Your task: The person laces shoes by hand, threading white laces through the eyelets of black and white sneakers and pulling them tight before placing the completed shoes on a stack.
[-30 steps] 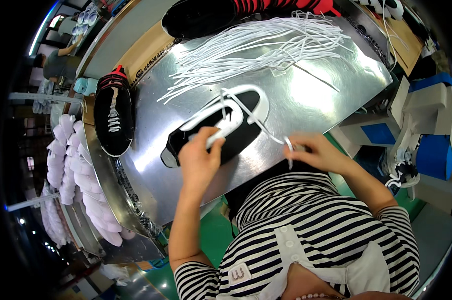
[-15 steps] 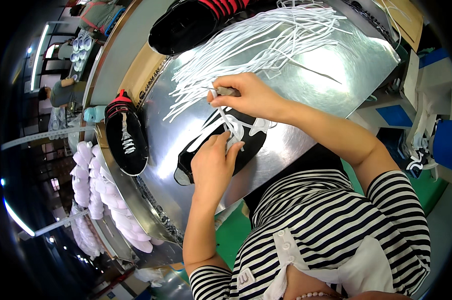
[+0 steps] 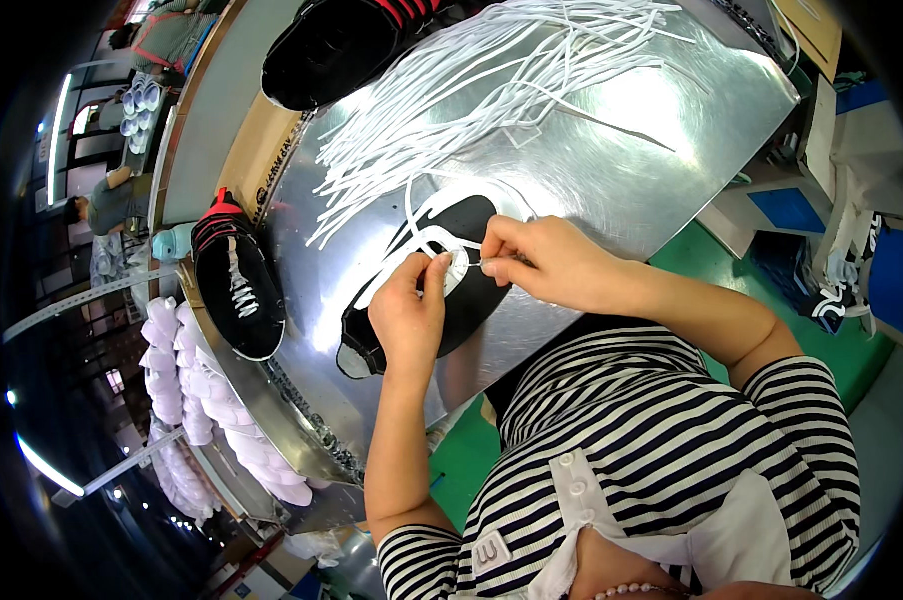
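A black-and-white shoe upper (image 3: 470, 312) lies on the metal tabletop in front of me, with a white shoelace (image 3: 411, 222) running over its eyelet area. My left hand (image 3: 409, 308) is closed at the white eyelet part, thumb and forefinger pinched together; whether it grips the lace or the upper's edge, I cannot tell. From the right, my right hand (image 3: 543, 262) pinches a small hook tool, mostly hidden in the fingers. Its thin metal tip points left to the white eyelet part beside my left fingertips.
Loose white laces (image 3: 471, 95) spread across the tabletop (image 3: 661, 180) beyond the upper. A black shoe with red lacing loops (image 3: 239, 285) stands at the left edge, another black-and-red shoe (image 3: 321, 55) at the far side. White shoe parts (image 3: 186, 375) are stacked farther left. People work in the background.
My right hand has come down and right from above the upper to its eyelets, bringing the hook tool there. The lace now lies curved over the upper instead of being pulled up.
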{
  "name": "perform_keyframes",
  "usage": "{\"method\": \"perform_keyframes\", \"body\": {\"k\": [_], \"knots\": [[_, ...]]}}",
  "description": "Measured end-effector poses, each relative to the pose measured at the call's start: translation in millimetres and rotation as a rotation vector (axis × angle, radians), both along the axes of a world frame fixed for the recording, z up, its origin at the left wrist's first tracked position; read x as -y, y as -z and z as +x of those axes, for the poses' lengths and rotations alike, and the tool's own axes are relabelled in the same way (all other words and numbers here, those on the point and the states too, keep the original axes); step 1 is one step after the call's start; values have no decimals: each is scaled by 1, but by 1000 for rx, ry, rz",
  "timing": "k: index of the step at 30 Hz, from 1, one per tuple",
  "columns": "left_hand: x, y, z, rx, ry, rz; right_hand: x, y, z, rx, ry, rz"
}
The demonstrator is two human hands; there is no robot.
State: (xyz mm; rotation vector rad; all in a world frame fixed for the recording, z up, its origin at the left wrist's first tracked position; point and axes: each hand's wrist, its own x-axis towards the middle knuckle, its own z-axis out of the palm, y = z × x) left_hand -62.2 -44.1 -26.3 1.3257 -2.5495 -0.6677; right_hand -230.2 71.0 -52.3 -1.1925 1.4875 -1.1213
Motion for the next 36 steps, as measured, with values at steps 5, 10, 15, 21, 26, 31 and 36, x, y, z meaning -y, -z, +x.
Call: {"method": "perform_keyframes", "body": {"k": [5,10,15,21,26,31,36], "knots": [[-1,1,-2,16,14,-45,1,4,5,-112,-7,-11],[1,2,-2,16,33,-65,5,9,8,-237,-21,-1],[2,2,1,-1,43,-45,5,-2,4,-119,-44,39],[2,3,0,-19,56,-52,7,4,4,-193,-41,13],[-1,3,-1,-25,50,-62,5,0,4,-210,-38,37],[-2,7,1,-41,81,-140,6,3,8,-224,-28,-4],[3,7,9,-175,90,229,8,13,15,-442,16,-32]]}}
